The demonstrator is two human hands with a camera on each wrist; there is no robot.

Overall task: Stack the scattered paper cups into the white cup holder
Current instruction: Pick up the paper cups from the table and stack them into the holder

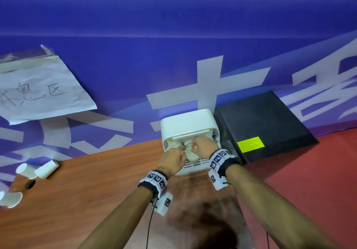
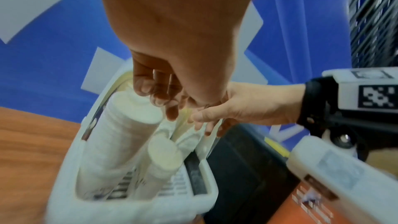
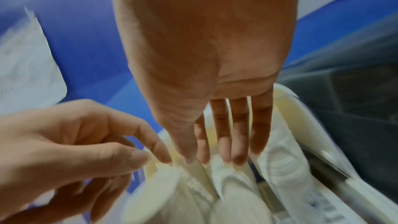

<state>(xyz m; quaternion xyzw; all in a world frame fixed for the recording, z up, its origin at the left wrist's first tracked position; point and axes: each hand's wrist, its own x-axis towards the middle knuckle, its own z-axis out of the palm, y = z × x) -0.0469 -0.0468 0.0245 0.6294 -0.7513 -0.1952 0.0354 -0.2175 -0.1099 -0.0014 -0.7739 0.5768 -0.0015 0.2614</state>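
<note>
The white cup holder (image 1: 188, 123) stands on the wooden bench (image 1: 87, 190) against the blue wall (image 1: 173, 26), just beside a black box (image 1: 260, 125) with a yellow label (image 1: 250, 144). Its front is open, and inside it stacks of paper cups (image 2: 127, 135) lie side by side, their rims toward the opening; the left wrist view shows a tall stack on the left and a shorter stack (image 2: 163, 157) beside it.

Both hands are at the holder's opening. The left hand (image 1: 172, 159) has its fingers (image 2: 150, 91) loosely curled over the top of the stacks; whether they grip a cup cannot be told. The right hand (image 1: 202, 146) reaches in with straight fingers (image 3: 239, 135), the tips touching the cup rims and holding nothing.

Far to the left on the bench, three loose cups (image 1: 46, 169) lie on their sides, well apart from the holder, two close together and one (image 1: 10, 199) nearer the edge. A sheet of paper (image 1: 38, 86) with handwriting is taped to the wall above them.
</note>
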